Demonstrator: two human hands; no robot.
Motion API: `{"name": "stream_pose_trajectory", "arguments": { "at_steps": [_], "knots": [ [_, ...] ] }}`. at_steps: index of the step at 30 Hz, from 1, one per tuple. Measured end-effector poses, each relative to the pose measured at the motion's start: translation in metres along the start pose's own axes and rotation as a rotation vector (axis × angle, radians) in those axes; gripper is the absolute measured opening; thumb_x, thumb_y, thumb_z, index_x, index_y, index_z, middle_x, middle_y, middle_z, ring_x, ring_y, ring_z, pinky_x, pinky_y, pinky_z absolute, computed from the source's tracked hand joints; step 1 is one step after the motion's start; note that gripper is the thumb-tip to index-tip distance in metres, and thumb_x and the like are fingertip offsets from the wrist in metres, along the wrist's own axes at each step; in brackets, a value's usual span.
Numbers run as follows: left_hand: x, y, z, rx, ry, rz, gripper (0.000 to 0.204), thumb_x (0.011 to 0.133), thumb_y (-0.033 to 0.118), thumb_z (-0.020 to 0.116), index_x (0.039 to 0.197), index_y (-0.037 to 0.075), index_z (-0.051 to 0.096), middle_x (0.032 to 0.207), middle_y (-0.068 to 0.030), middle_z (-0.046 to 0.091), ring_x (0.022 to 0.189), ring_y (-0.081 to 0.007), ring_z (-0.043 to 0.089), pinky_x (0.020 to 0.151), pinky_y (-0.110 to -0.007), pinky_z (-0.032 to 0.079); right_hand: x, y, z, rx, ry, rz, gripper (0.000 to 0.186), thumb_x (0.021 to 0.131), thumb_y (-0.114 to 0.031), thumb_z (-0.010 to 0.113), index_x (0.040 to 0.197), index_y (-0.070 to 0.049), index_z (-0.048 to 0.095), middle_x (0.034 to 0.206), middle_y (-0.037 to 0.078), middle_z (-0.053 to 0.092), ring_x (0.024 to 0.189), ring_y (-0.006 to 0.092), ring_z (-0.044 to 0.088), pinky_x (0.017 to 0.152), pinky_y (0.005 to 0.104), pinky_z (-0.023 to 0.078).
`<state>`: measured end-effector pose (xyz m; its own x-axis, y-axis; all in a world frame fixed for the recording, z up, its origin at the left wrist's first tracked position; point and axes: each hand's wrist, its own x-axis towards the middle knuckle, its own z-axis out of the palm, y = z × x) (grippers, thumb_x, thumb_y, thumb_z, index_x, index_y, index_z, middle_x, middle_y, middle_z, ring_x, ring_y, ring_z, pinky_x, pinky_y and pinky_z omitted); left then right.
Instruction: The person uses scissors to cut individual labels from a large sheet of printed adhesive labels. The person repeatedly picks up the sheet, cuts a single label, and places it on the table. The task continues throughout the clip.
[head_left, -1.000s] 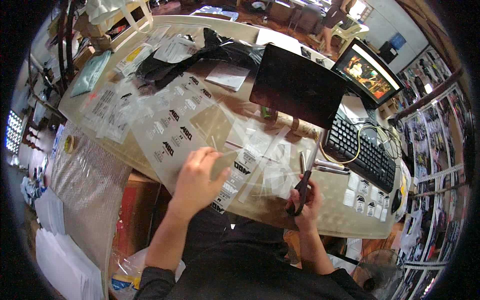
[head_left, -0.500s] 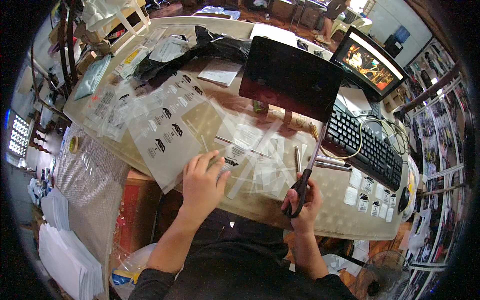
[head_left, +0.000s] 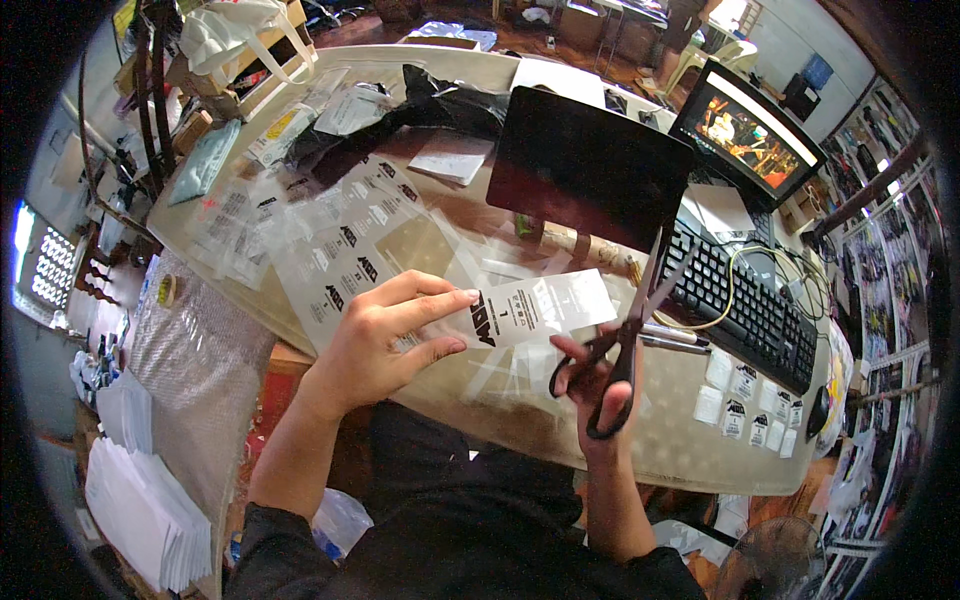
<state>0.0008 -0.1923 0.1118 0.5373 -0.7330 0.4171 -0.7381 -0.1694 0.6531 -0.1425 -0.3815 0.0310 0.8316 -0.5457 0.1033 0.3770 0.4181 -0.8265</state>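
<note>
My left hand (head_left: 375, 340) pinches one end of a short strip of whitish film (head_left: 565, 303) with black print, raised above the table. In my right hand (head_left: 605, 415) is a pair of black-handled scissors (head_left: 628, 345), fingers through the loops. Its blades stand apart and point away from me, just right of the strip's free end and not touching it. Beneath my hands lie thin see-through offcuts (head_left: 515, 375). Larger printed film sheets (head_left: 345, 250) spread over the table to the left.
Small cut labels (head_left: 738, 418) lie in rows at the right, near a black keyboard (head_left: 745, 310). A dark screen (head_left: 590, 165) stands ahead, with a lit monitor (head_left: 748, 130) behind it. Pens (head_left: 675, 340) lie by the keyboard. Black plastic (head_left: 440, 105) is crumpled at the back.
My left hand has lifted the printed strip off the table and extended it rightward. The scissors in my right hand have opened from closed blades.
</note>
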Motion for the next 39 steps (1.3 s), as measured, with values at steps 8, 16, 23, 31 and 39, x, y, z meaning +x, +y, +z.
{"name": "stream_pose_trajectory", "arguments": {
  "at_steps": [8, 16, 23, 31, 39],
  "knots": [
    [-0.011, -0.018, -0.011, -0.076, -0.170, -0.138, 0.052, 0.071, 0.005, 0.071, 0.120, 0.007, 0.056, 0.090, -0.0097, 0.061, 0.077, -0.0176, 0.060, 0.067, -0.028, 0.048, 0.035, -0.011, 0.021, -0.269, 0.236, -0.106, 0.037, 0.077, -0.003, 0.063, 0.109, -0.004, 0.045, 0.086, 0.002, 0.051, 0.067, 0.0071, 0.050, 0.055, 0.0200, 0.040],
    [-0.039, -0.028, -0.001, -0.621, 0.199, -0.487, 0.041, 0.074, -0.006, 0.064, 0.113, 0.002, 0.053, 0.087, -0.0031, 0.060, 0.079, -0.0084, 0.057, 0.070, -0.022, 0.046, 0.039, -0.015, 0.004, -0.339, 0.307, -0.217, 0.037, 0.078, -0.002, 0.063, 0.110, -0.006, 0.046, 0.085, 0.000, 0.050, 0.071, 0.0087, 0.051, 0.059, 0.0201, 0.042],
    [-0.052, -0.018, 0.031, -0.648, 0.420, -0.510, 0.039, 0.079, -0.007, 0.058, 0.114, 0.003, 0.047, 0.090, -0.0072, 0.060, 0.083, -0.0099, 0.057, 0.072, -0.023, 0.046, 0.036, -0.023, -0.008, -0.375, 0.413, -0.321, 0.042, 0.086, -0.023, 0.061, 0.120, -0.007, 0.041, 0.087, 0.006, 0.057, 0.061, 0.0112, 0.053, 0.054, 0.0207, 0.042],
    [-0.096, -0.052, 0.042, -0.383, 0.362, -0.704, 0.013, 0.082, -0.004, 0.057, 0.094, -0.001, 0.054, 0.083, -0.0015, 0.056, 0.074, -0.0043, 0.052, 0.064, -0.020, 0.044, -0.083, -0.026, 0.009, -0.262, -0.221, 0.745, 0.098, 0.059, -0.067, 0.071, 0.122, -0.002, 0.033, 0.087, 0.017, 0.060, 0.074, 0.0216, 0.060, 0.066, 0.0316, 0.048],
    [-0.111, -0.052, 0.039, -0.475, 0.545, -0.776, 0.021, 0.079, -0.005, 0.062, 0.097, -0.001, 0.053, 0.084, -0.0017, 0.056, 0.075, -0.0056, 0.053, 0.065, -0.019, 0.044, -0.095, 0.038, 0.037, -0.306, -0.625, 0.954, 0.080, 0.075, -0.060, 0.061, 0.118, 0.003, 0.036, 0.077, 0.012, 0.057, 0.070, 0.0196, 0.058, 0.064, 0.0301, 0.046]
  ]
}}
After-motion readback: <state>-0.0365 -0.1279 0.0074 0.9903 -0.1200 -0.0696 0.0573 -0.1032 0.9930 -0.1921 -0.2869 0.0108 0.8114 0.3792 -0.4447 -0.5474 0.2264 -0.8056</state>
